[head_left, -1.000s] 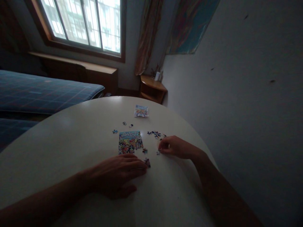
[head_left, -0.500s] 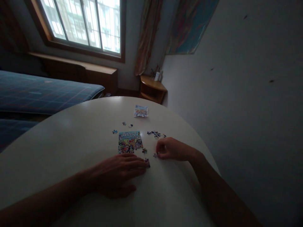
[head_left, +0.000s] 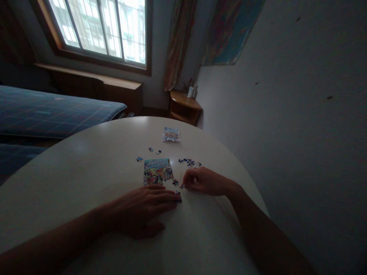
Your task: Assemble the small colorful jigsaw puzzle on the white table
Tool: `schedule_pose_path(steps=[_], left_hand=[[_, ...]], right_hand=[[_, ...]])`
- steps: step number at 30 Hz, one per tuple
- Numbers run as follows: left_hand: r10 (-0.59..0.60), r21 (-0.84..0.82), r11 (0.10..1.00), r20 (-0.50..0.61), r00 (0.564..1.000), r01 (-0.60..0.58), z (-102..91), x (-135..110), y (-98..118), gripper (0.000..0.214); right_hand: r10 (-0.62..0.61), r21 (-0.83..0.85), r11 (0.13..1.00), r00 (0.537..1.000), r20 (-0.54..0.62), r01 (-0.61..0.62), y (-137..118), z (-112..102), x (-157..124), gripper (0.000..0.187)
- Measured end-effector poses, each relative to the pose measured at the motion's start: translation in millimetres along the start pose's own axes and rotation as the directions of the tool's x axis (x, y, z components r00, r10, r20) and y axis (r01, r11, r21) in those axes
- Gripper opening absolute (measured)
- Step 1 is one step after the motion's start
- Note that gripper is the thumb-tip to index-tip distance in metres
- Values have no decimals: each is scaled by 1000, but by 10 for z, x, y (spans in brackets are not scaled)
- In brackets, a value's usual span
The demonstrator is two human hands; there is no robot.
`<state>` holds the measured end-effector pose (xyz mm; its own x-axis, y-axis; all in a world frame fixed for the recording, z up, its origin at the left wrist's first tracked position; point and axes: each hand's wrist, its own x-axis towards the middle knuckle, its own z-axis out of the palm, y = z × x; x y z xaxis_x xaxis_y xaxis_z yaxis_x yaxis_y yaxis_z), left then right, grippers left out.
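Observation:
A partly built colourful jigsaw (head_left: pixel 158 171) lies near the middle of a round white table (head_left: pixel 94 172). My left hand (head_left: pixel 142 210) lies flat on the table just below the jigsaw, fingers stretched out, fingertips touching a small cluster of joined pieces (head_left: pixel 178 197). My right hand (head_left: pixel 202 180) is to the right of the jigsaw, fingers pinched on a small puzzle piece (head_left: pixel 181 186) held at the table surface. One loose piece (head_left: pixel 175 182) lies by the jigsaw's lower right corner.
Loose pieces (head_left: pixel 189 162) lie in a heap above my right hand, with a few more (head_left: pixel 150 149) above the jigsaw. A small picture card (head_left: pixel 171 134) lies at the table's far side. A bed (head_left: pixel 51 110), window and wooden corner shelf (head_left: pixel 183 105) stand beyond; a wall is close on the right.
My right hand has slid left across the table with the pinched piece, toward the jigsaw's lower right corner. My left hand has stayed in place.

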<state>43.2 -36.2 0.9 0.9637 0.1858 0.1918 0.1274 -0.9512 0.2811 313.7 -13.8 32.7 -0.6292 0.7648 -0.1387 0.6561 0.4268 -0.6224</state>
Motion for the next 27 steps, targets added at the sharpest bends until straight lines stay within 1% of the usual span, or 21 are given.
schedule_pose_path(steps=[7,15,18,22,24,27], left_hand=[[-5,-16,1000,-12,1000,5,10,5,-3,57],[-21,-2,1000,5,1000,21,15,13,-4,60],[-31,1,1000,13,999,31,10,15,5,58],[-29,3,1000,-15,999,29,13,15,12,58],[-22,3,1000,-21,1000,22,19,13,9,59],[-23,5,1000,-17,1000,23,25,13,7,59]], right_hand=[[26,13,1000,999,-47,-25,-64,90,81,11],[4,1,1000,998,-66,-4,-87,137,101,11],[-1,22,1000,999,-51,3,-86,150,104,11],[9,19,1000,1000,-30,-8,-97,161,109,11],[-5,-3,1000,999,-35,5,-101,164,113,11],[-67,-46,997,996,-51,64,-97,169,119,11]])
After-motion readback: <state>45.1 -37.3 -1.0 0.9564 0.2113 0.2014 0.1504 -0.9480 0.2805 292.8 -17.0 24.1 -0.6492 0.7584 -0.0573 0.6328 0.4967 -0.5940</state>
